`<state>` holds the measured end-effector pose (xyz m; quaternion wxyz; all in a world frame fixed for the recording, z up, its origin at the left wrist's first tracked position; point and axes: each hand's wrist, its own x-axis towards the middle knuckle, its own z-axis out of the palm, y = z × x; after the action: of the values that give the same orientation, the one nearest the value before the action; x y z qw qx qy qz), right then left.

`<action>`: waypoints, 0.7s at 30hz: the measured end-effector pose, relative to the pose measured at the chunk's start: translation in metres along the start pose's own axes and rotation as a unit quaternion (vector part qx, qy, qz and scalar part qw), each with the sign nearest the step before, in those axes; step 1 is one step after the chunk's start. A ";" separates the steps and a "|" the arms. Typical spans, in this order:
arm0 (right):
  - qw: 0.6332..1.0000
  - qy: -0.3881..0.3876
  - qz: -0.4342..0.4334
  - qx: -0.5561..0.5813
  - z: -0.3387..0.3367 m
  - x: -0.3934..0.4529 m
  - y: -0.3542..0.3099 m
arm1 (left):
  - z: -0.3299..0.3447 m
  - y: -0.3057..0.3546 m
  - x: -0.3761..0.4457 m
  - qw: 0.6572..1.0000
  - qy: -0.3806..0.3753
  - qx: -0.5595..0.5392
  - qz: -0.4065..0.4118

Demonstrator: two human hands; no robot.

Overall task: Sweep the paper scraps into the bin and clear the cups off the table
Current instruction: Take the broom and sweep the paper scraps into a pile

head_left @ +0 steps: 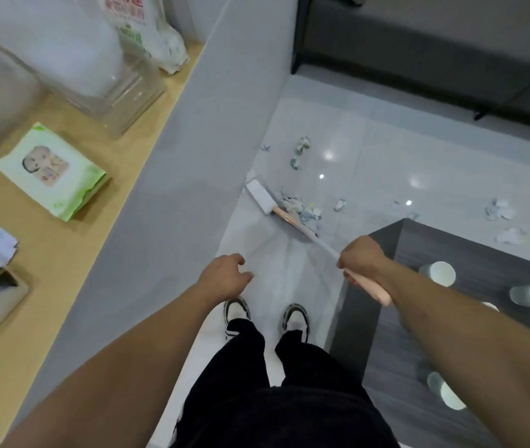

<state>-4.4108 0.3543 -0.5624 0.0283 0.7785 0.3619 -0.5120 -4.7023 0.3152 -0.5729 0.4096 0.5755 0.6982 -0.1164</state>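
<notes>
Paper scraps [301, 211] lie in a small heap on the glossy white floor tiles [370, 150], touching the broom head [262, 198] on its 3 o'clock side. More scraps [302, 147] sit further out at 12 o'clock from the heap, and a looser group [499, 210] lies well apart at 3 o'clock, just beyond the corner of the dark table [396, 253]. One or two pieces [512, 237] appear to rest on the table edge itself.

My right hand [362, 257] is wrapped round the broom handle [370, 291], on the pink grip. My left hand [225, 276] holds nothing; fingers hang loosely curled, apart from the broom.

Paper cups [439, 272], at least four, are on the table at 4 to 5 o'clock from my right hand; some look tipped on their sides. No bin is in view.

Risks, as I judge them:
- One-handed grip on a long handle: the head may twist and skate over the light scraps instead of gathering them.
- Slick tile plus a brisk stroke could scatter the heap toward the dark sofa [435, 53] at 12 o'clock, and pieces may slide under it.
- The wall [212, 130] at 9 o'clock crowds the head; scraps may lodge along its base.
- My right forearm swings close over the table corner; a wide backstroke could knock the cups off.
- With the bin unseen, I may push the heap the wrong way.
</notes>
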 end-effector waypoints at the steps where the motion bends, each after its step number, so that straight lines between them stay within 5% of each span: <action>1: 1.000 0.005 0.000 -0.001 0.003 -0.003 -0.004 | -0.005 0.000 0.006 1.000 -0.004 0.007 0.009; 13: 0.987 -0.041 0.052 0.144 0.023 -0.014 -0.072 | -0.092 0.008 0.071 0.995 -0.003 0.042 0.089; 21: 0.948 -0.093 0.068 0.297 0.032 0.047 -0.142 | -0.124 0.020 0.109 0.996 -0.002 0.062 0.062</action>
<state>-4.5096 0.4704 -0.5697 -0.1355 0.7238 0.1353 -0.6629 -4.7385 0.4768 -0.5644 0.3808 0.6420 0.6516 -0.1350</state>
